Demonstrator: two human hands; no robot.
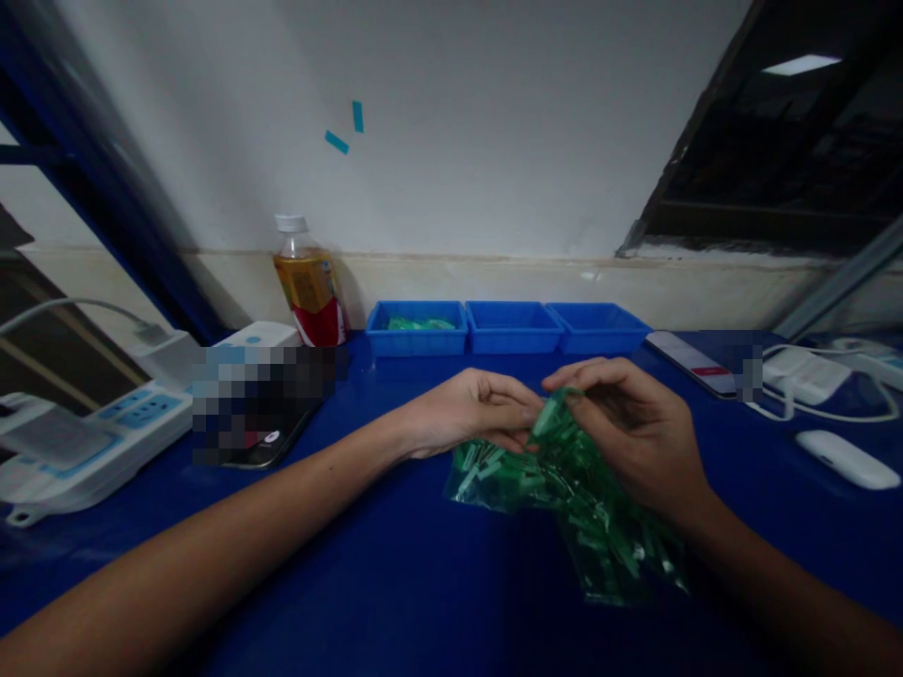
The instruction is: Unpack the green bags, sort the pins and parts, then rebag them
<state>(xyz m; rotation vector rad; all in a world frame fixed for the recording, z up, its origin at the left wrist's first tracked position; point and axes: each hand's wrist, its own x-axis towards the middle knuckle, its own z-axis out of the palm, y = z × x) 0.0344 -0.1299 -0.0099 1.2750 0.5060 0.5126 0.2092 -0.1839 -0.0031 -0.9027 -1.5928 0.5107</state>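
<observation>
In the head view, green see-through plastic bags (pixel 613 527) with small strip-like pieces inside hang and lie over the blue table. My right hand (pixel 635 428) is closed on the gathered top of the bags, thumb and fingers pinching it. My left hand (pixel 480 411) is closed too, its fingertips meeting the same gathered edge from the left. Another part of the green plastic (pixel 494 475) spreads below my left fingers. Whether this is one bag or several joined together I cannot tell.
Three blue bins stand along the wall; the left bin (pixel 416 346) holds green pieces. A drink bottle (pixel 310 291) and a power strip (pixel 141 414) are at the left, with a phone (pixel 282 423). Another phone (pixel 695 365), chargers (pixel 808 374) and a white case (pixel 847 459) lie right.
</observation>
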